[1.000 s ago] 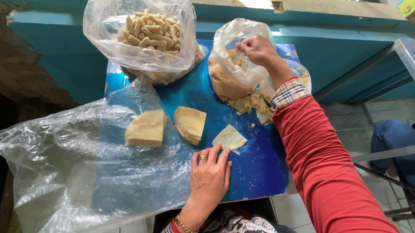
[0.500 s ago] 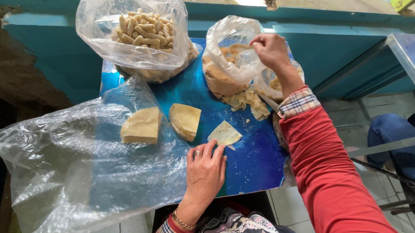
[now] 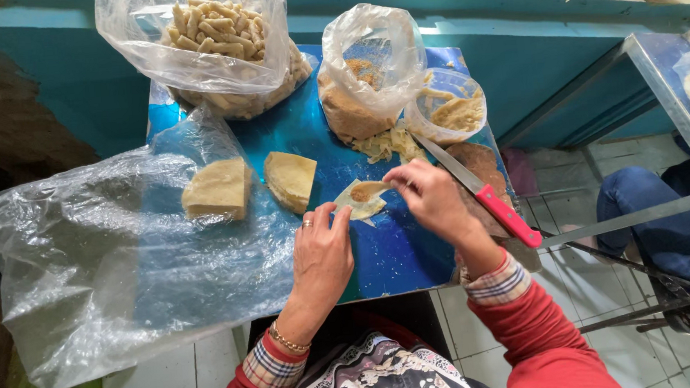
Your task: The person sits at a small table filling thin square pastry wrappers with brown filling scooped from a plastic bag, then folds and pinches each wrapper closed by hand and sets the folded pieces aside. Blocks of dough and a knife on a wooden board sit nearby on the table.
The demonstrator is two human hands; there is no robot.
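**Filling laid on a thin wrapper at the blue board**

Head view: A pale, thin triangular dough wrapper (image 3: pixel 359 199) is seen lying flat on the shiny blue work board (image 3: pixel 391 256), just below the board's centre. The left hand (image 3: pixel 321 253) is laid flat beside it at about 7 o'clock, fingers spread, with the fingertips pressed on the wrapper's near edge, seemingly so that the sheet is kept from sliding. The right hand (image 3: pixel 434 199) is brought in from 3 o'clock, its fingers pinched together over a small brown heap of filling on the wrapper; whether any filling is still held between them cannot be told.

At 10 o'clock from the wrapper, two stacks of cut yellowish wrappers (image 3: pixel 217 189) are set, one partly on a large crumpled clear plastic sheet (image 3: pixel 96 263), probably kept close for easy reach. At 12 o'clock a clear bag of brown crumbly filling (image 3: pixel 365 86) stands open, with a small round clear tub of filling (image 3: pixel 453 111) at its right. At 11 o'clock a clear bag of finished pale rolls (image 3: pixel 214 40) is placed farther back. A red-handled knife (image 3: pixel 485 195) is rested just right of the right hand, blade pointing away.
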